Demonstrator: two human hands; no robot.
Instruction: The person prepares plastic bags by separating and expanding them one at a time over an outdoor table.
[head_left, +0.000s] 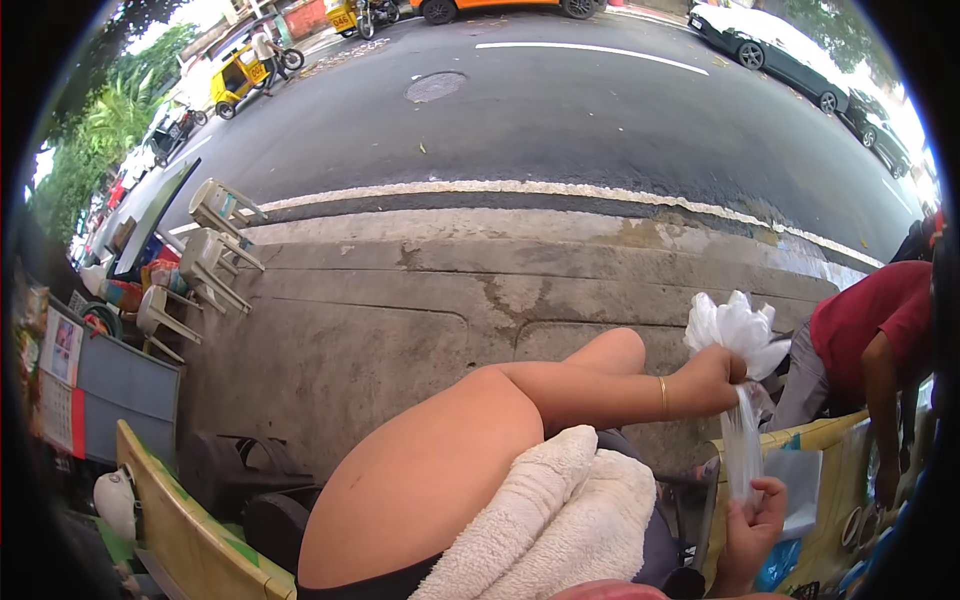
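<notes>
My left arm crosses the view, with a thin bracelet at the wrist. My left hand (705, 382) grips a gathered bunch of thin plastic. Its white, puffed end (731, 330) fans out above the fist, and a stretched clear length (741, 446) hangs below. Around the lower end of that length, the fingers of my right hand (752, 529) are closed. A cream terry towel (555, 502) lies against my body, and one bare knee (615, 349) shows beyond my forearm.
Beside my right hand, a yellow-topped table (806, 439) holds flat clear plastic sheets or bags (799, 484) and scissors (851, 526). A person in a maroon shirt (862, 322) bends over it. Left are another yellow surface (202, 517), plastic stools (210, 259) and a grey panel (127, 382). Ahead runs a road (525, 120).
</notes>
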